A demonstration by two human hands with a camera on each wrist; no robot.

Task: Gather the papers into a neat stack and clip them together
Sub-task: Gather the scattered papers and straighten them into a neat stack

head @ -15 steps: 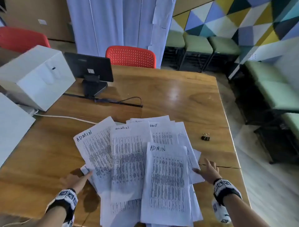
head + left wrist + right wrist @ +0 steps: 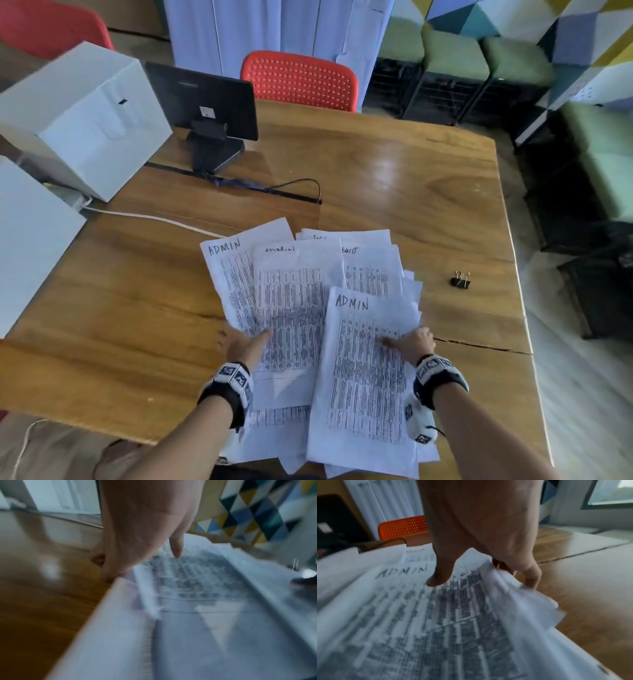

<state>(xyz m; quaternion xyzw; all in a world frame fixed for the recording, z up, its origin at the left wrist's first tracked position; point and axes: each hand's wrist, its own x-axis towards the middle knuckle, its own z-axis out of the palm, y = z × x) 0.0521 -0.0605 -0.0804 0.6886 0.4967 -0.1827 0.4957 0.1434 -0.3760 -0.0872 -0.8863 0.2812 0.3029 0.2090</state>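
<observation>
Several printed sheets, some headed "ADMIN", lie fanned and overlapping as loose papers (image 2: 301, 308) near the front of the wooden table (image 2: 411, 192). My left hand (image 2: 244, 340) holds their left edge, thumb on top and fingers curled under it, as the left wrist view shows on the papers (image 2: 197, 601) and hand (image 2: 137, 555). My right hand (image 2: 410, 341) pinches the right edge the same way; the right wrist view shows the thumb pressing the top sheet (image 2: 436, 615) and the hand (image 2: 484, 545). A black binder clip (image 2: 460, 280) lies on the table to the right of the papers, apart from both hands.
Two white boxes (image 2: 82, 120) and a black monitor (image 2: 205, 102) on its stand occupy the back left, with cables (image 2: 147, 216) running toward the papers. A red chair (image 2: 301, 80) stands behind the table. The table's right edge drops off just beyond the clip.
Both hands have moved inward from beside the spread and now grip its left and right edges. The sheets have drawn closer together.
</observation>
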